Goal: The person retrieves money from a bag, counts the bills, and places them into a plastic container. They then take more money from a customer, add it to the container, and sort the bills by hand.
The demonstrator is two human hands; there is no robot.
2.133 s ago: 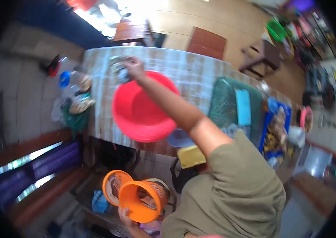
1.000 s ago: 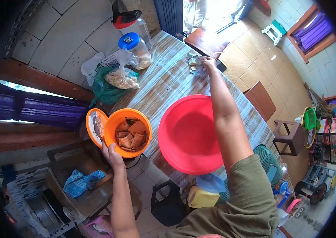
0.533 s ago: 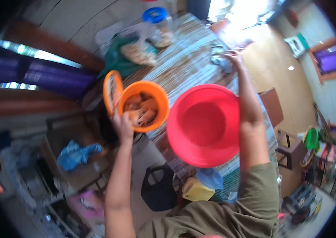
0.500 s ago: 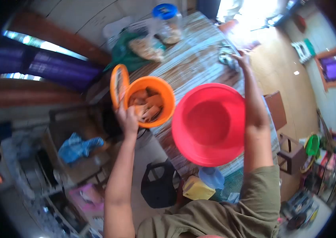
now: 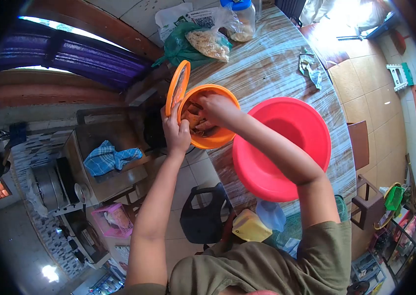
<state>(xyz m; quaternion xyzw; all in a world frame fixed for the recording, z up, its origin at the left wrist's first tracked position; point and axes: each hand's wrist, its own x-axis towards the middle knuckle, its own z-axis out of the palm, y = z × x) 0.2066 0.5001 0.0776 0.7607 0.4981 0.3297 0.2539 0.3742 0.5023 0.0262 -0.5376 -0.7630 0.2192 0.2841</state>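
Observation:
An orange tub (image 5: 236,101) sits by the table's edge, with orange-brown pieces (image 5: 195,120) inside whose kind I cannot make out. Its orange lid (image 5: 177,86) stands on edge at the tub's left. My left hand (image 5: 176,135) is closed on the lid's lower part and the tub's near-left rim. My right hand (image 5: 213,109) reaches down into the tub among the pieces; its fingertips are hidden, so their grip does not show. Below my right forearm, a large red basin (image 5: 262,174) rests on the table, partly covered by that arm.
Past the tub lie a green bag (image 5: 176,49), a clear bag of pale crumbly food (image 5: 208,44) and a blue-lidded jar (image 5: 242,22). A crumpled packet (image 5: 310,69) lies toward the table's right side. A black chair (image 5: 202,221) stands below the tub.
My right hand has left the crumpled packet at the table's right side and moved left into the orange tub. My left hand stays at the lid and rim. The view has shifted.

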